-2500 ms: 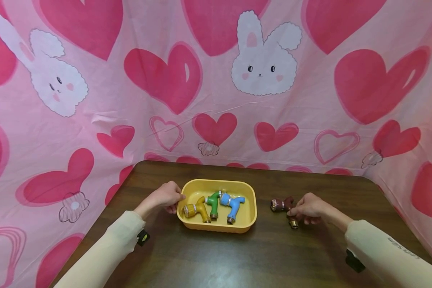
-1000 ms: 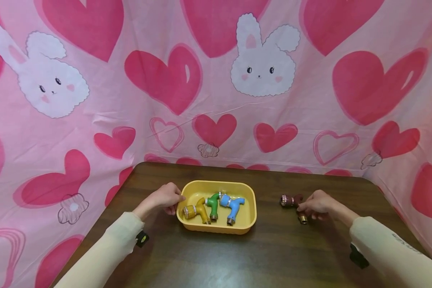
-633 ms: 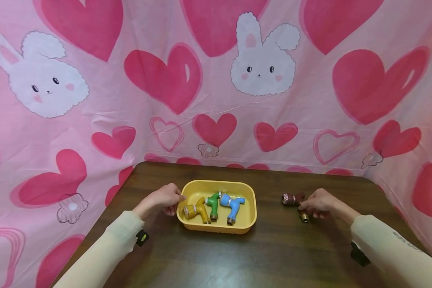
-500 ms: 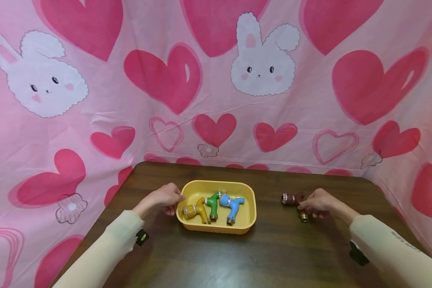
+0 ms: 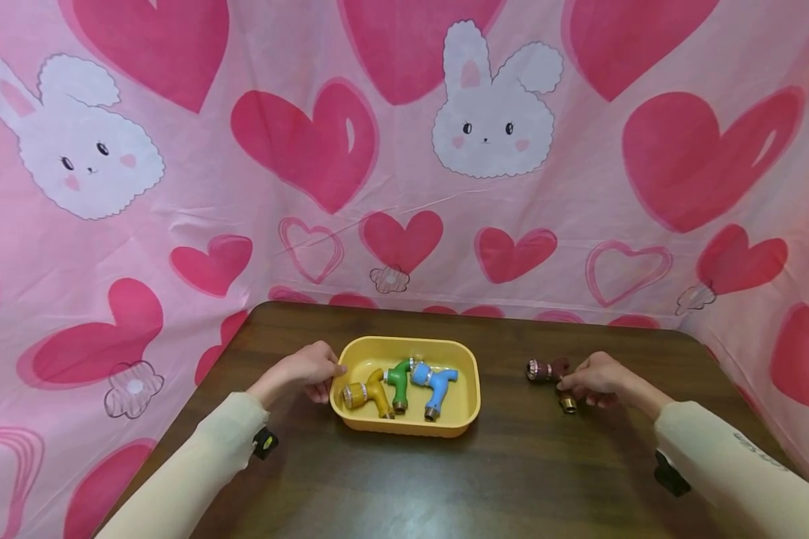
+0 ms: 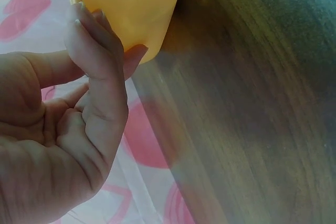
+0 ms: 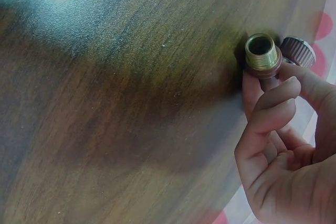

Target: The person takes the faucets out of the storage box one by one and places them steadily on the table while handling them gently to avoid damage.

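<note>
Brown tap point(image 5: 544, 371): at the right hand's fingertips, on the side facing the left hand; whether it touches the table point(image 5: 391, 490) is hard to tell.
Right hand point(image 5: 598, 379): pinches the tap's body between thumb and fingers.
Tap handling: probably stiff and sturdy, fairly weighty for its size, a little slick where smooth; the body between ribbed knob point(image 7: 300, 52) and brass threaded end point(image 7: 262, 55) looks the best hold, as the knob might turn.
Left hand point(image 5: 308, 368): grips the near end of the yellow tray point(image 5: 404, 427).
Tray contents: yellow tap point(image 5: 376, 392) nearest the left hand, then green tap point(image 5: 400, 385), then blue tap point(image 5: 440, 383).
</note>
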Available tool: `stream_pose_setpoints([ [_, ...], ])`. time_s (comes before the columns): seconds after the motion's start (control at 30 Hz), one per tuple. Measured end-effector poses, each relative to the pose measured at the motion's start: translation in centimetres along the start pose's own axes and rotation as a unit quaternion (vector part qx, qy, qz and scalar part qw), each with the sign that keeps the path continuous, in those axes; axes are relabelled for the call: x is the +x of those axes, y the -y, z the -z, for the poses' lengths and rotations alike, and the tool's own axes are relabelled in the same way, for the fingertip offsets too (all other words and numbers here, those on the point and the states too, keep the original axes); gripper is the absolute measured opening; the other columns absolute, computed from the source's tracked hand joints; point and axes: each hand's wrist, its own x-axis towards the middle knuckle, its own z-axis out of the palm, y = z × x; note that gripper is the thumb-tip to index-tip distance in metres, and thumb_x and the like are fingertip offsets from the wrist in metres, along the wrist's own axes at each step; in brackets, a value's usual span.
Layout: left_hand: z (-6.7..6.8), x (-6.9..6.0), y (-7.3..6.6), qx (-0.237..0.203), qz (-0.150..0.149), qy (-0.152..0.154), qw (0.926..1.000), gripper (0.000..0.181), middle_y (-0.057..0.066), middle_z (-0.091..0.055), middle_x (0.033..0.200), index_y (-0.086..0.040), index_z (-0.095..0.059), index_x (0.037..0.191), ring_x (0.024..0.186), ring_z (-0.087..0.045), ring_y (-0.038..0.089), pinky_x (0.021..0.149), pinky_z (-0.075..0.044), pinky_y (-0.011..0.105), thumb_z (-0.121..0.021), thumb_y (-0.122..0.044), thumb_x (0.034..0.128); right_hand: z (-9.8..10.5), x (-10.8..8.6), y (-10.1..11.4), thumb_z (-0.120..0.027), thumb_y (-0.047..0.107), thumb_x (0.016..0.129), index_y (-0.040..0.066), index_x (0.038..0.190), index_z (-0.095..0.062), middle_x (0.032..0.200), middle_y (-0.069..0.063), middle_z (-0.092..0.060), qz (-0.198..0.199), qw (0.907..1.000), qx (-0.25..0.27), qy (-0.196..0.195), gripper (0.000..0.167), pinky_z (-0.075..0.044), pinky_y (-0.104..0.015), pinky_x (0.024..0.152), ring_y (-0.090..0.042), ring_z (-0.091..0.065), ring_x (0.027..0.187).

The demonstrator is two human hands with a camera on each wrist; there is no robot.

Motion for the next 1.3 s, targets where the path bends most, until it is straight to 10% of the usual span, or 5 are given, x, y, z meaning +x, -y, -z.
stream_pose_setpoints([
  [1.3,0.2,-0.1,0.4,-0.030,-0.017,0.013,0.9993,0.030,0.009,-0.062,0.059,0.005,-0.071,0.088,0.046,-0.060,0.012,0.048,-0.059,0.029,-0.058,-0.012,0.1084,0.5,-1.9,0.4,-0.078,0.021,0.095,-0.002,0.095,-0.078,0.079,-0.004,-0.074,0.012,0.9995,-0.014,-0.027,0.022,-0.059,-0.037,0.056,-0.017,-0.063,0.060],
])
